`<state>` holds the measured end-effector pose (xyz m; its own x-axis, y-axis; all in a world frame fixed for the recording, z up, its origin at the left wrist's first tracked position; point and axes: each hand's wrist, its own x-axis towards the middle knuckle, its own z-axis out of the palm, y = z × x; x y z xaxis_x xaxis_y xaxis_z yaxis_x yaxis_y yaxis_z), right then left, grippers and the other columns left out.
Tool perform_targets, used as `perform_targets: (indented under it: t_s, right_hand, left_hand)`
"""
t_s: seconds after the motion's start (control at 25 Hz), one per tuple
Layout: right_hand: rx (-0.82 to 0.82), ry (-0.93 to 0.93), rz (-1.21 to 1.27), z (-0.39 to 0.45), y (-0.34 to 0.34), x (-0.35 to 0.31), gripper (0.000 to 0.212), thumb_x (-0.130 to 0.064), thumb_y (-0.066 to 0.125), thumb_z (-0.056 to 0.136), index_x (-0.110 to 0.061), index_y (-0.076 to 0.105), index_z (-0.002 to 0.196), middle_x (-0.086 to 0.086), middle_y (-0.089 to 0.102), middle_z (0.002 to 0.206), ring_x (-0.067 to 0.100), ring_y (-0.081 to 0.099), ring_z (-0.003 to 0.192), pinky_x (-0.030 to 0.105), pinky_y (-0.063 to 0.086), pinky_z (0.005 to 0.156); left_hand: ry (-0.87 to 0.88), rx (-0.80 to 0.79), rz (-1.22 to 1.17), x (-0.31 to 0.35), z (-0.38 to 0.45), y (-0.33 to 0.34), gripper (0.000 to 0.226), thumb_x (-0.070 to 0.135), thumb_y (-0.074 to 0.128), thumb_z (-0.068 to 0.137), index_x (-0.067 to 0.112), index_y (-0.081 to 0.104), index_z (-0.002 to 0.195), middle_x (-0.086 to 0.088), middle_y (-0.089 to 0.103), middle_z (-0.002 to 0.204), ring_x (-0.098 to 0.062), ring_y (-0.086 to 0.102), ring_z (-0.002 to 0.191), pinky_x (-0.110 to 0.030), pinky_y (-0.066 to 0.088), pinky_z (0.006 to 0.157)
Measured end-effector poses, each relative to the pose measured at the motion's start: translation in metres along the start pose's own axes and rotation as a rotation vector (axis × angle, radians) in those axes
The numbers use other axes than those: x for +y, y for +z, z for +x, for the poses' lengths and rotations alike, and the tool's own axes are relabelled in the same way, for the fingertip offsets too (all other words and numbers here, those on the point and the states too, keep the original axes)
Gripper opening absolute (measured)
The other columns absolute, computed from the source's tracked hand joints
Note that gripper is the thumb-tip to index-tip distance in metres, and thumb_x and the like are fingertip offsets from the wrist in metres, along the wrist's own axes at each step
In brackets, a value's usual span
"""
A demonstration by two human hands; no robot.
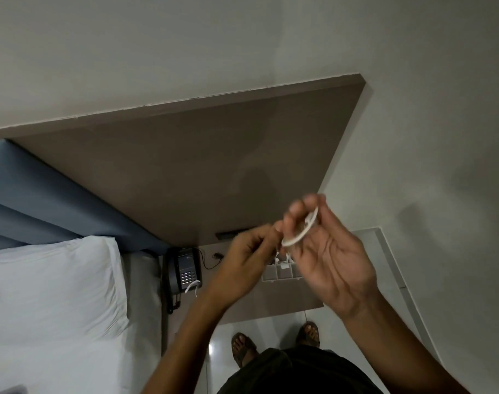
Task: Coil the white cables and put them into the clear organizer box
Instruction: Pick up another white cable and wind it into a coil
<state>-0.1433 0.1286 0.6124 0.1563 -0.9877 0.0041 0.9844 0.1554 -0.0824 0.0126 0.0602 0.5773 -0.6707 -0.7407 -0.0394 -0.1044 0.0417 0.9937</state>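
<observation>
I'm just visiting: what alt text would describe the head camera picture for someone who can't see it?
Seen from above, a person's right hand holds a coiled white cable while the left hand pinches its end, above a clear organizer box on a brown bedside table. A black telephone with another white cable on it sits beside a white bed.

One head-worn wide-angle camera looks steeply down and forward from above, close over both raised hands, onto the table [242, 311] against the wall.
</observation>
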Motion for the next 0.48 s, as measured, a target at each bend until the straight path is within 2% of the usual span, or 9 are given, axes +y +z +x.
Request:
perform_targets:
  t_s: [0.04,0.08,0.16,0.2,0.24,0.32,0.36,0.44,0.48]
  right_hand:
    - [0.069,-0.092,-0.075,0.008,0.002,-0.006,0.03,-0.016,0.044,0.118,-0.003,0.069,0.126,0.022,0.063,0.15,0.031,0.058,0.145,0.04,0.046,0.123]
    - [0.174,-0.196,-0.316,0.014,0.003,-0.013,0.034,-0.021,0.042,0.119,-0.009,0.072,0.127,0.015,0.058,0.159,0.029,0.051,0.152,0.038,0.042,0.126]
    - [0.397,-0.344,-1.141,0.017,-0.003,-0.024,0.034,-0.032,0.042,0.117,-0.024,0.073,0.128,-0.008,0.055,0.163,0.013,0.046,0.155,0.033,0.037,0.127]
    - [0.413,-0.314,-1.485,0.016,-0.009,-0.027,0.034,-0.036,0.041,0.116,-0.028,0.072,0.125,-0.016,0.052,0.164,0.005,0.045,0.153,0.03,0.038,0.125]
    - [0.361,-0.202,-1.671,0.013,-0.015,-0.027,0.033,-0.037,0.041,0.115,-0.028,0.071,0.123,-0.017,0.053,0.162,0.001,0.048,0.15,0.031,0.041,0.123]
    - [0.203,0.069,-1.746,0.003,-0.026,-0.017,0.032,-0.036,0.04,0.117,-0.024,0.069,0.124,-0.006,0.07,0.137,0.007,0.065,0.13,0.044,0.054,0.114]
    - [0.127,0.168,-1.691,-0.002,-0.03,-0.01,0.034,-0.034,0.04,0.118,-0.021,0.07,0.124,-0.001,0.075,0.124,0.013,0.071,0.12,0.047,0.057,0.109]
    - [0.014,0.276,-1.432,-0.009,-0.032,-0.001,0.039,-0.032,0.038,0.119,-0.013,0.072,0.122,0.007,0.079,0.116,0.022,0.074,0.115,0.041,0.058,0.106]
    - [-0.026,0.307,-1.204,-0.009,-0.028,0.002,0.039,-0.03,0.038,0.119,-0.009,0.072,0.118,0.008,0.078,0.113,0.023,0.074,0.113,0.037,0.058,0.104]
  left_hand:
    - [-0.009,-0.032,0.04,-0.004,-0.005,0.003,0.037,0.027,0.047,0.117,0.024,0.073,0.09,-0.006,0.047,0.067,-0.017,0.043,0.059,-0.03,0.042,0.06]
    - [-0.015,-0.048,0.085,-0.006,-0.009,0.003,0.033,0.027,0.048,0.116,0.035,0.073,0.096,0.004,0.05,0.067,-0.015,0.045,0.06,-0.03,0.042,0.061]
    - [-0.022,-0.033,0.138,-0.009,-0.015,-0.005,0.025,0.026,0.054,0.114,0.031,0.076,0.103,0.013,0.058,0.07,-0.006,0.051,0.063,-0.022,0.045,0.063]
    - [-0.016,-0.002,0.159,-0.008,-0.016,-0.012,0.023,0.027,0.057,0.113,0.024,0.077,0.103,0.013,0.063,0.072,-0.005,0.056,0.064,-0.021,0.048,0.064]
    - [0.001,0.034,0.18,-0.005,-0.015,-0.02,0.023,0.029,0.061,0.112,0.02,0.078,0.1,0.011,0.068,0.075,-0.007,0.062,0.066,-0.022,0.052,0.064]
    - [0.056,0.084,0.23,0.006,-0.006,-0.038,0.021,0.032,0.07,0.107,0.019,0.08,0.094,0.004,0.072,0.077,-0.017,0.068,0.066,-0.032,0.059,0.063]
    - [0.087,0.097,0.255,0.012,-0.001,-0.046,0.019,0.032,0.075,0.104,0.019,0.081,0.091,0.004,0.069,0.076,-0.015,0.065,0.064,-0.029,0.056,0.061]
    - [0.121,0.117,0.245,0.021,0.007,-0.055,0.02,0.032,0.083,0.096,0.015,0.081,0.086,0.007,0.059,0.07,-0.013,0.053,0.058,-0.023,0.047,0.059]
    - [0.123,0.121,0.19,0.022,0.011,-0.056,0.023,0.029,0.085,0.095,0.01,0.078,0.085,0.003,0.054,0.067,-0.021,0.05,0.057,-0.026,0.045,0.059]
